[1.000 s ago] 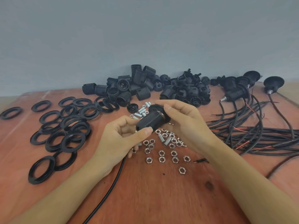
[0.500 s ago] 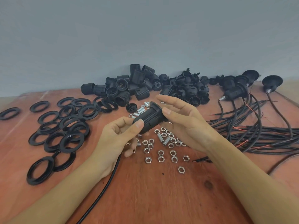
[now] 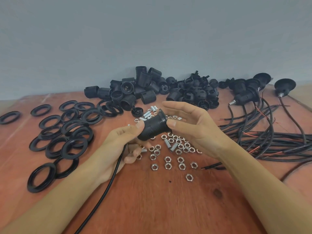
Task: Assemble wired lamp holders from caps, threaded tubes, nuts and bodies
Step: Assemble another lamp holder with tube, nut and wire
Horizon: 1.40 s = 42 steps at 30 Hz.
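Note:
A black threaded lamp holder body (image 3: 154, 126) hangs above the table's middle. My left hand (image 3: 121, 142) grips its lower end, thumb on top, and a black wire (image 3: 108, 188) runs from under that hand toward me. My right hand (image 3: 190, 125) touches the body's far end with its thumb, its fingers nearly straight and spread above the flange. Silver nuts (image 3: 175, 154) and short threaded tubes (image 3: 173, 146) lie scattered on the table below both hands.
Black rings (image 3: 67, 132) cover the table's left side. A heap of black bodies and caps (image 3: 152, 92) lies along the back wall. Finished holders (image 3: 246, 93) with a bundle of black and red wires (image 3: 270, 139) fill the right side. The table is reddish wood (image 3: 160, 208).
My right hand's fingers have opened off the body's flange and now only the thumb touches it. The body has tilted slightly and moved a little left in my left hand.

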Available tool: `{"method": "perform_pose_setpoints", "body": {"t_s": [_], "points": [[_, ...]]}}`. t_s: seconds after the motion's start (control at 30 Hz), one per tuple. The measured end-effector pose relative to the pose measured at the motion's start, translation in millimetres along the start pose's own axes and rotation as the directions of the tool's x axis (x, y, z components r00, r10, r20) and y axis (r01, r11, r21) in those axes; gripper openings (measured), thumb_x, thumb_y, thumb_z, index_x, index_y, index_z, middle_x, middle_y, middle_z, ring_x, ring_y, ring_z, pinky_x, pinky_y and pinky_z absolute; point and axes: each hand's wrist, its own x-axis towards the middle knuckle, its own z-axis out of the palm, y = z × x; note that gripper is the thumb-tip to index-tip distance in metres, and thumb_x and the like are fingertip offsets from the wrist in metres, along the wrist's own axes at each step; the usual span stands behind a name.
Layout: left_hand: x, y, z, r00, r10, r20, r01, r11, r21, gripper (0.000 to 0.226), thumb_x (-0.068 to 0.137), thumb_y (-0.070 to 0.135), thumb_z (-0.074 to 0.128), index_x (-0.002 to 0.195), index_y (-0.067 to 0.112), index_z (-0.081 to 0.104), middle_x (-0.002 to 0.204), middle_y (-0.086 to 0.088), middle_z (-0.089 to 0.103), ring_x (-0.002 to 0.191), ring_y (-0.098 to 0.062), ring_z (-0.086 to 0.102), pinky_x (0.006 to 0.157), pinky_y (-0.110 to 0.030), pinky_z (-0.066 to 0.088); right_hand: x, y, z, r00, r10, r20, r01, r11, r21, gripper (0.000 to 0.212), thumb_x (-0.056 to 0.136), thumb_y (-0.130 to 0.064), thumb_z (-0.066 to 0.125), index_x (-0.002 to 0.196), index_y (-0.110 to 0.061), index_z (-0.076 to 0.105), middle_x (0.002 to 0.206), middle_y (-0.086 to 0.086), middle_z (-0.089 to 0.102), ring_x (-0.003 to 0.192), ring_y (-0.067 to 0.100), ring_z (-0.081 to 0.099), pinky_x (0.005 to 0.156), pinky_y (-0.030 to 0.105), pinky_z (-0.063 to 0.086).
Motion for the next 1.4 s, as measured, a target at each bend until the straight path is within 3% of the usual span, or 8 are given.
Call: {"method": "perform_pose_setpoints", "body": {"t_s": [0.2, 0.37, 0.53, 0.83, 0.97, 1.13, 1.27, 1.4], "points": [[-4, -7, 9, 0.929, 0.37, 0.013, -0.353, 0.876, 0.329, 0.034, 0.065, 0.028, 0.085, 0.094, 0.033, 0.067, 0.09, 0.001, 0.073, 0.052, -0.008, 0.061, 0.037, -0.016, 0.041, 3, 3, 0, 0.99, -0.017, -0.142, -0.021, 0.964, -0.265, 0.033, 0.076, -0.053, 0.07, 0.096, -0.027, 0.074, 0.088, 0.012, 0.074, 0.078, 0.025, 0.072, 0.074, 0.033, 0.059], [-6, -3, 13, 0.892, 0.451, -0.008, -0.422, 0.841, 0.34, 0.034, 0.066, 0.021, 0.082, 0.092, 0.033, 0.064, 0.097, 0.005, 0.074, 0.057, -0.004, 0.064, 0.042, -0.01, 0.043, 6, 9, 6, 0.977, -0.1, -0.188, 0.028, 0.935, -0.353, 0.088, 0.086, -0.074, 0.045, 0.08, 0.011, 0.066, 0.059, 0.015, 0.059, 0.056, 0.038, 0.05, 0.071, 0.021, 0.043], [-3, 0, 13, 0.899, 0.421, -0.121, -0.386, 0.892, 0.235, 0.035, 0.059, 0.024, 0.082, 0.089, 0.029, 0.064, 0.094, 0.003, 0.075, 0.055, -0.003, 0.063, 0.041, -0.01, 0.043, 5, 8, 5, 0.955, -0.078, -0.287, -0.029, 0.936, -0.352, 0.069, 0.092, -0.06, 0.041, 0.048, -0.012, 0.064, 0.046, 0.01, 0.055, 0.045, 0.011, 0.049, 0.07, 0.018, 0.051], [-4, 0, 12, 0.894, 0.417, -0.164, -0.376, 0.898, 0.23, 0.038, 0.062, 0.023, 0.079, 0.095, 0.019, 0.061, 0.09, 0.002, 0.075, 0.049, -0.002, 0.062, 0.04, -0.011, 0.042, 5, 8, 7, 0.908, -0.087, -0.409, -0.005, 0.976, -0.219, 0.067, 0.099, -0.048, 0.044, 0.045, -0.011, 0.057, 0.042, 0.007, 0.048, 0.045, 0.02, 0.043, 0.079, 0.022, 0.048], [-4, -2, 12, 0.894, 0.419, -0.158, -0.381, 0.897, 0.224, 0.038, 0.061, 0.023, 0.079, 0.095, 0.02, 0.06, 0.091, -0.001, 0.075, 0.05, -0.003, 0.062, 0.041, -0.011, 0.043, 6, 8, 16, 0.958, 0.021, -0.288, -0.076, 0.981, -0.18, 0.053, 0.095, -0.053, 0.046, 0.081, -0.011, 0.075, 0.051, 0.001, 0.058, 0.048, 0.011, 0.053, 0.057, 0.023, 0.052], [-2, -2, 10, 0.878, 0.445, -0.176, -0.401, 0.884, 0.24, 0.037, 0.061, 0.028, 0.08, 0.093, 0.022, 0.062, 0.092, 0.003, 0.074, 0.054, -0.001, 0.062, 0.044, -0.009, 0.044, 5, 9, 13, 0.91, -0.117, -0.398, 0.047, 0.982, -0.182, 0.064, 0.096, -0.046, 0.052, 0.04, -0.014, 0.055, 0.039, 0.006, 0.046, 0.042, 0.02, 0.041, 0.069, 0.015, 0.052], [-3, -3, 11, 0.859, 0.476, -0.19, -0.425, 0.869, 0.254, 0.037, 0.061, 0.03, 0.08, 0.092, 0.023, 0.062, 0.092, 0.0, 0.074, 0.052, -0.001, 0.061, 0.043, -0.01, 0.043, 3, 11, 19, 0.967, -0.024, -0.253, -0.048, 0.961, -0.273, 0.03, 0.082, -0.056, 0.066, 0.073, -0.027, 0.07, 0.058, 0.001, 0.061, 0.052, 0.011, 0.053, 0.054, 0.021, 0.048], [-4, -4, 12, 0.834, 0.529, -0.158, -0.465, 0.827, 0.316, 0.037, 0.065, 0.031, 0.088, 0.093, 0.03, 0.064, 0.091, -0.001, 0.074, 0.054, 0.0, 0.061, 0.045, -0.009, 0.044, 1, 16, 33, 0.994, -0.035, -0.103, 0.007, 0.965, -0.261, 0.023, 0.086, -0.025, 0.075, 0.108, -0.022, 0.068, 0.08, -0.006, 0.073, 0.058, -0.002, 0.062, 0.054, 0.01, 0.046]]}}
